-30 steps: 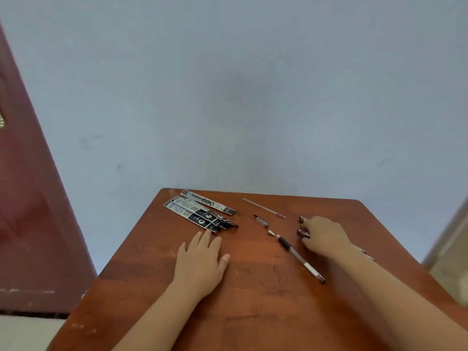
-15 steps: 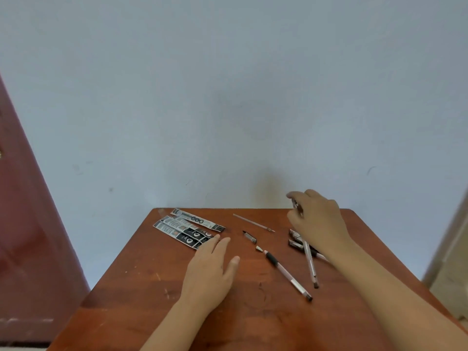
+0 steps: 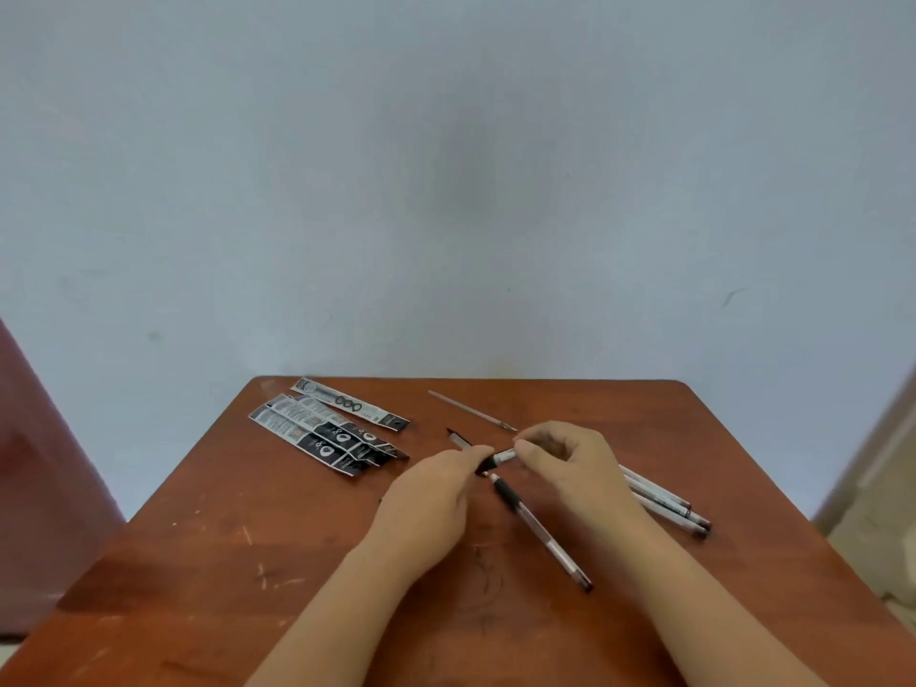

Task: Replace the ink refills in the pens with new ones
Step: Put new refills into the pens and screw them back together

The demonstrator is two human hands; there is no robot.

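Both hands hold one clear pen [image 3: 503, 457] just above the brown table [image 3: 248, 538]. My left hand [image 3: 436, 493] pinches its black end and my right hand [image 3: 570, 458] grips the barrel. A second clear pen with a black grip [image 3: 543, 533] lies diagonally below the hands. Three more pens [image 3: 664, 503] lie to the right, partly hidden by my right wrist. A loose thin refill [image 3: 471, 411] lies near the table's far edge, and a small black-tipped pen part [image 3: 458, 438] lies left of the hands. Several packaged refills [image 3: 327, 431] sit at the far left.
The table stands against a pale blue wall [image 3: 446, 190]. A dark red door [image 3: 44, 488] is at the left, a light door frame [image 3: 872, 438] at the right. Table edges are close on both sides.
My right hand lifted a pen from the right-hand group and brought it to the centre. My left hand left the tabletop and took hold of that pen's end.
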